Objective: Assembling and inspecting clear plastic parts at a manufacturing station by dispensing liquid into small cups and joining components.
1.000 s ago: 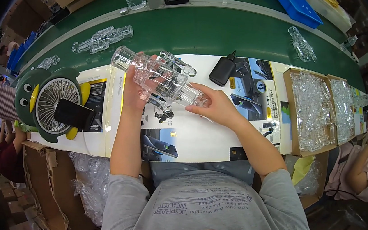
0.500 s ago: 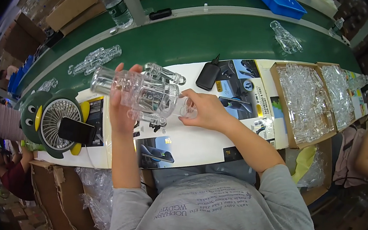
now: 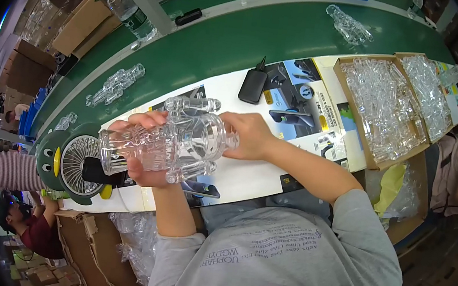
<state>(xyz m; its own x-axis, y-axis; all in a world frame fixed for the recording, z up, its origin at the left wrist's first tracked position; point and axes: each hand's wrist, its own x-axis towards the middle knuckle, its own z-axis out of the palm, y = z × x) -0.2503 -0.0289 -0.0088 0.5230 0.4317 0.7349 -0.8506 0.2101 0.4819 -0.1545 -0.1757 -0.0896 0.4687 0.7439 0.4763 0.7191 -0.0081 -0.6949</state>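
One clear plastic figure [image 3: 169,145] lies sideways above the white table [image 3: 248,173], gripped by the left hand [image 3: 144,170] underneath and the right hand [image 3: 249,137] at its right end. Two more figures [image 3: 114,85] [image 3: 350,24] lie far off on the green belt [image 3: 223,41]. Two cardboard boxes [image 3: 380,104] [image 3: 430,89] (right) hold clear parts. A penguin-shaped fan [image 3: 77,162] stands left.

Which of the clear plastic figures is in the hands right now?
The large clear figure over the white sheet, gripped by left hand and right hand; the others lie untouched on the green belt.
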